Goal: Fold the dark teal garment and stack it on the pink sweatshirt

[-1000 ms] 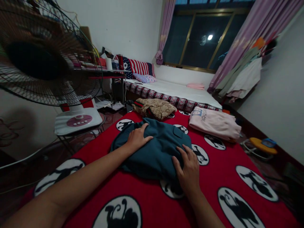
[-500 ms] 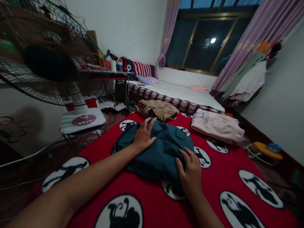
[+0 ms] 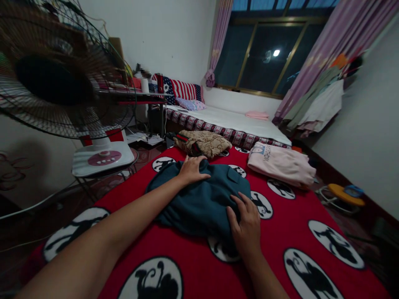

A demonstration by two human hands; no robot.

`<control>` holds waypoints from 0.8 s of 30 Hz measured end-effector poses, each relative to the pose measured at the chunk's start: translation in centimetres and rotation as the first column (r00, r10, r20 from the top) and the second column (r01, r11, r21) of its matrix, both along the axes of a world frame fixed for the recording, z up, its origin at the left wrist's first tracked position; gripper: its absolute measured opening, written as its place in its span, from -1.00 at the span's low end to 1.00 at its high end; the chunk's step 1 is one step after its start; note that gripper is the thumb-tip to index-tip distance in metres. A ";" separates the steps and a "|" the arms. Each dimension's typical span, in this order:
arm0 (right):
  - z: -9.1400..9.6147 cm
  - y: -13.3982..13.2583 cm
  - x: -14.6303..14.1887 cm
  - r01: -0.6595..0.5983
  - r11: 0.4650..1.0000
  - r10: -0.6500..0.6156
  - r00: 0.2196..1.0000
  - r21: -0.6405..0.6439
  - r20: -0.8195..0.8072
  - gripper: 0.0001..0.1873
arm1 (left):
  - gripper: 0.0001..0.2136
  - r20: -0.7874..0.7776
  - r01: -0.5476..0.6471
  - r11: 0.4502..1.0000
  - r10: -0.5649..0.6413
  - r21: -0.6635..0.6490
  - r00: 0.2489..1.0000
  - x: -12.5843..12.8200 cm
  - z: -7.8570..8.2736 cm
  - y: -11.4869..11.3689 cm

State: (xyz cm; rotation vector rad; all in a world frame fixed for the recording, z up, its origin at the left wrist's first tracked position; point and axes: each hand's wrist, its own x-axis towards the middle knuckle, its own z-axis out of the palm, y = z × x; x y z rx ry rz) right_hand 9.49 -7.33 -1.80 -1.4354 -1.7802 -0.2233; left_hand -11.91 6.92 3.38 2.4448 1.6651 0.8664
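Note:
A dark teal garment (image 3: pixel 202 203) with a small flap pocket lies bunched and folded on the red blanket (image 3: pixel 193 265), which is patterned with black cat figures in white circles. My left hand (image 3: pixel 192 170) rests on the garment's far edge, its fingers bent over that edge and its thumb held apart to the right. A small raised fold of cloth shows between thumb and fingers. At the garment's near right corner, my right hand (image 3: pixel 247 222) lies with fingers spread, touching the cloth.
Beyond the garment sits a folded tan patterned garment (image 3: pixel 202 142); a folded pale pink garment (image 3: pixel 282 164) is to the right. A large fan (image 3: pixel 56 79) stands close on the left. A second bed (image 3: pixel 230 115) lies by the window, and a yellow stool (image 3: pixel 346 194) is at right.
My left hand has shifted to the garment's far edge and its fingers have bent more. The right hand stays on the near right corner. The whole view has moved slightly.

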 end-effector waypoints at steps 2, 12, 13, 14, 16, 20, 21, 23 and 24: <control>-0.1 -0.1 0.0 0.043 0.999 -0.041 0.996 0.015 -0.082 -0.60 | -0.26 0.003 0.051 0.998 -0.051 0.042 0.999 0.3 -0.2 -1.0; -0.2 2.7 2.9 0.078 0.924 -0.306 0.736 -0.374 -0.604 0.02 | -0.59 -0.058 -0.076 0.997 0.075 -0.007 0.995 -0.7 -1.9 -1.1; -0.1 3.0 3.0 0.054 0.921 -0.301 0.728 -0.386 -0.616 0.02 | -0.65 -0.074 -0.074 0.997 0.074 0.008 0.995 -0.5 -2.1 -1.2; 0.1 3.1 3.0 0.018 0.922 -0.282 0.718 -0.387 -0.637 -0.01 | -0.68 -0.085 -0.069 0.997 0.071 0.023 0.994 -0.4 -2.1 -1.4; 0.5 3.0 3.0 -0.080 0.929 -0.211 0.686 -0.361 -0.696 -0.14 | -0.71 -0.099 -0.051 0.998 0.055 0.044 0.994 0.0 -2.0 -1.7; 3.1 1.5 4.2 -0.165 0.937 -0.151 0.605 -0.309 -0.782 -0.29 | -0.78 -0.107 0.042 0.994 -0.031 0.097 0.994 2.1 -0.6 -2.6; 4.0 0.9 5.1 -0.146 0.942 -0.162 0.594 -0.304 -0.788 -0.28 | -0.79 -0.099 0.069 0.990 -0.057 0.124 0.993 3.2 0.0 -2.9; 5.7 -0.5 7.8 -0.064 0.947 -0.217 0.600 -0.316 -0.770 -0.25 | -0.80 -0.074 0.116 0.977 -0.104 0.180 0.992 5.9 1.2 -3.8; 6.3 -1.3 9.5 0.001 0.944 -0.261 0.617 -0.331 -0.742 -0.24 | -0.80 -0.061 0.142 0.969 -0.133 0.200 0.989 7.4 1.6 -4.2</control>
